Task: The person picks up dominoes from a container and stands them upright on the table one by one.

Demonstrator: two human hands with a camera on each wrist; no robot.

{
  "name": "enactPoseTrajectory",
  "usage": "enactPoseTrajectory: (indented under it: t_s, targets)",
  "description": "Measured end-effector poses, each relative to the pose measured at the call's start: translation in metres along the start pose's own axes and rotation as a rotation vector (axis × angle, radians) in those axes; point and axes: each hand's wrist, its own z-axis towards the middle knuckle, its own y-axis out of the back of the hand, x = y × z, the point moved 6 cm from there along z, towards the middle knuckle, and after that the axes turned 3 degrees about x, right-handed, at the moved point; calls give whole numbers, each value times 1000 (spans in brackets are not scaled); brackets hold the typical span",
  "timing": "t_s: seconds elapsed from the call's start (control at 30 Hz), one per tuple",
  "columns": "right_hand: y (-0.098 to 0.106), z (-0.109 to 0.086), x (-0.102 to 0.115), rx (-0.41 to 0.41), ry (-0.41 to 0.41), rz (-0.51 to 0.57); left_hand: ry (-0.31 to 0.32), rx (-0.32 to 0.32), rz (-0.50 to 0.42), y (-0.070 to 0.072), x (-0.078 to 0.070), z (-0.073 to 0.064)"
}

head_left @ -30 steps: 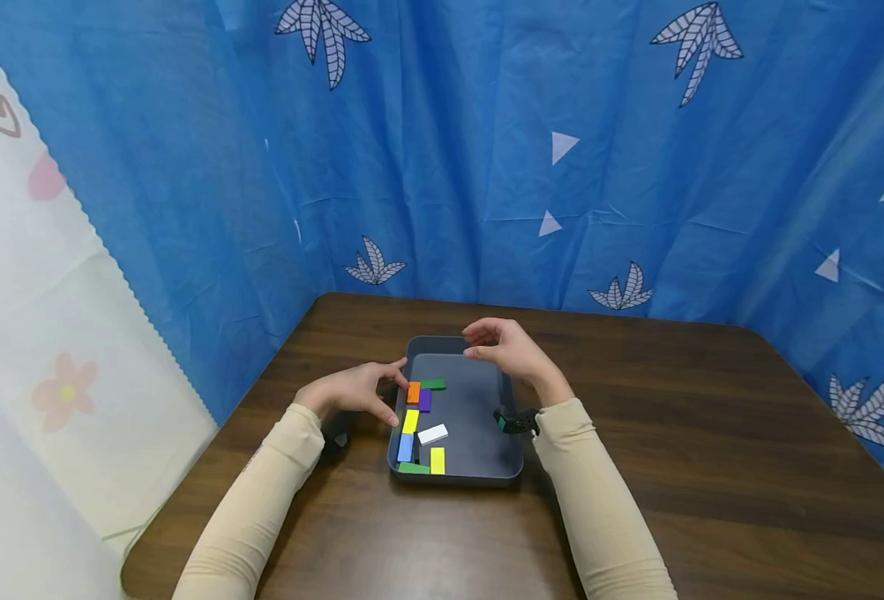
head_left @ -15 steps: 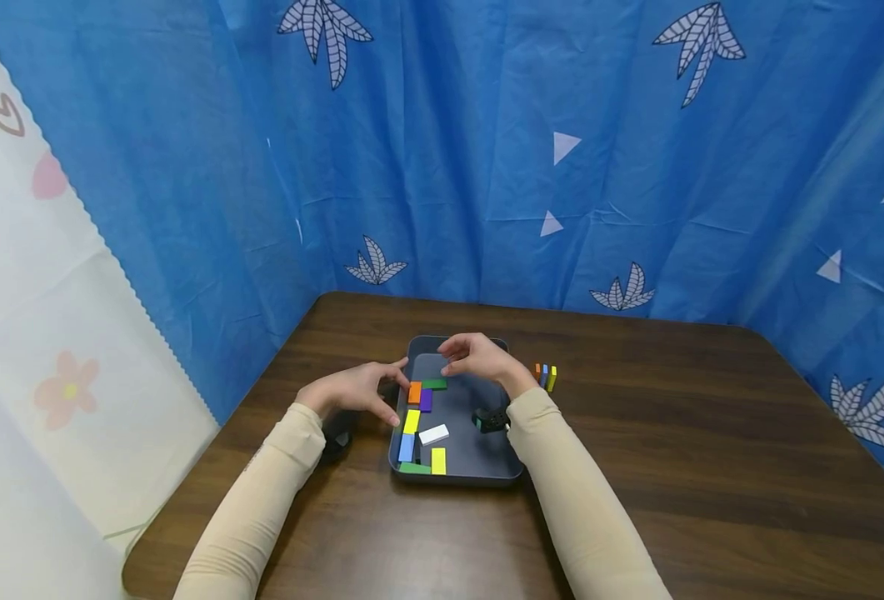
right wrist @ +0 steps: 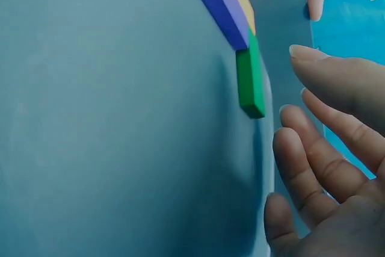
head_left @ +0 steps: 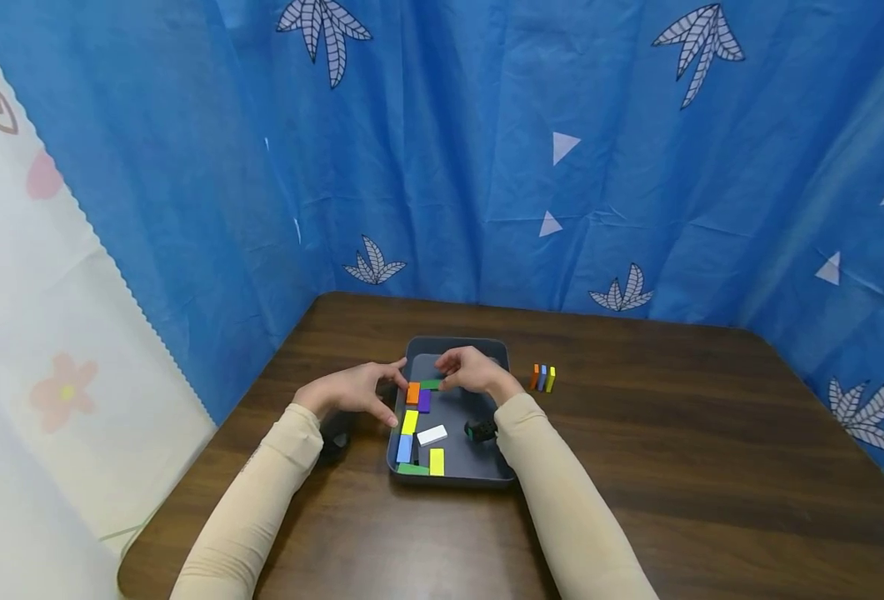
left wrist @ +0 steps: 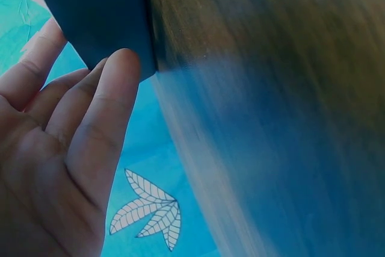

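If swept low with the right hand (head_left: 471, 371), liable to shove the far green block (head_left: 429, 385) away from the purple block (head_left: 424, 402) beside it in the tray (head_left: 456, 482). Hovering empty there, with thumb apart from fingers. At the tray's left wall with the left hand (head_left: 354, 390), likewise holding nothing, with thumb and fingers spread; cannot tell whether in contact. By bumping that wall, might shift the tray and jar the orange block (head_left: 412, 393) close by. If swung right carelessly, could topple the three upright blocks (head_left: 542, 378) on the desk (head_left: 674, 417).

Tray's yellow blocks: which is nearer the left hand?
The yellow block by the left wall; the other yellow block lies at the near wall, farther off.
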Motion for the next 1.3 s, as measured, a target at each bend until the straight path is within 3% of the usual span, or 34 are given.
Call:
enactPoseTrajectory:
  t_s: [0.67,1.03,1.3]
  targets:
    - [-7,9,-13,-4,-140,-63,12,16,-10,2,3,1]
    - [-5,9,-14,-9,-131,-98,5,12,-1,3,3,0]
    - [0,4,-13,-15,-116,-65,14,12,3,3,2,0]
